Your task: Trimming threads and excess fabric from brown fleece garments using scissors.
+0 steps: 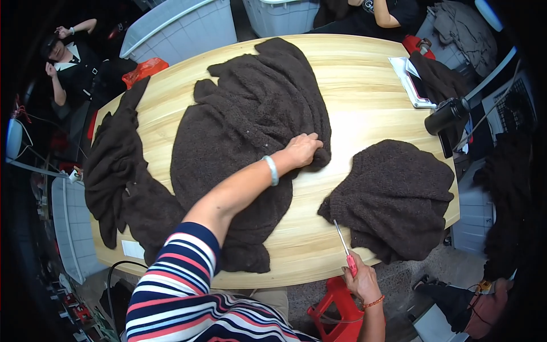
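A large dark brown fuzzy garment [245, 131] lies spread over the middle of the wooden table [353, 74]. My left hand [303, 149] reaches across and grips a fold at the garment's right edge; a pale bangle sits on that wrist. My right hand [360, 278] is at the table's near edge, closed on a small cutting tool with a red handle [345, 247], its thin metal blade pointing up toward a folded dark brown garment [394, 196] on the right.
More dark brown fabric [117, 171] hangs over the table's left edge. A black camera [447, 114] and a white tray [411, 82] sit at the far right. Grey bins [182, 28] stand behind. One person sits far left, another at the far side. A red stool [336, 310] stands below.
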Demonstrator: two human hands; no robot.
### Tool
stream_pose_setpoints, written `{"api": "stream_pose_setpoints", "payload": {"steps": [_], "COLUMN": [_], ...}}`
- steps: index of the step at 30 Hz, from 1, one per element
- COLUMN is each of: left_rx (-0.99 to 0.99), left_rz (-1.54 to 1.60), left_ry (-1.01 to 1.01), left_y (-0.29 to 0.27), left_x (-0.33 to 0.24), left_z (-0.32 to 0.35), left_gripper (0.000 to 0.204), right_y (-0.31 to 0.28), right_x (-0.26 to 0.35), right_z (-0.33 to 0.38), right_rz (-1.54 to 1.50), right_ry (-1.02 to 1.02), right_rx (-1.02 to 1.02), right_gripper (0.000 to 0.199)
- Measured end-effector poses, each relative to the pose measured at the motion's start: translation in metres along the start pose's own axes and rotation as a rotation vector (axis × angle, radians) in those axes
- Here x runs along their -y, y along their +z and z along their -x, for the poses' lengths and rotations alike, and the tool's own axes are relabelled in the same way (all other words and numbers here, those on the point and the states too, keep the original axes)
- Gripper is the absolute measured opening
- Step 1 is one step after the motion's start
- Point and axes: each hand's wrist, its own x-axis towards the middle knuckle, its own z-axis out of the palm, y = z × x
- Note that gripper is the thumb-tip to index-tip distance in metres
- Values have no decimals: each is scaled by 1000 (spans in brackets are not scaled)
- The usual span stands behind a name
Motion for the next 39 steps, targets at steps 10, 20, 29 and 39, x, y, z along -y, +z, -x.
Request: {"api": "stream_pose_setpoints", "payload": {"steps": [10,20,29,39], "left_rx": [98,909,-507,-537], "left_rz": [-275,216,156,1176], "left_ry": [293,-28,-612,-1003], "left_y": [-313,-180,-124,-62], "left_x": [-57,-58,0,42], "left_z": [196,462,571,619], "left_gripper": [33,65,54,51], "right_y": [-10,70,138,199], "right_x": [79,169,250,307], "right_z": [21,41,65,74], "right_rz": [-16,63,151,247], "right_ry": [-135,-169,-347,-623], "right_rx": [-118,-12,108,288], "right_gripper": [46,50,49,54]}}
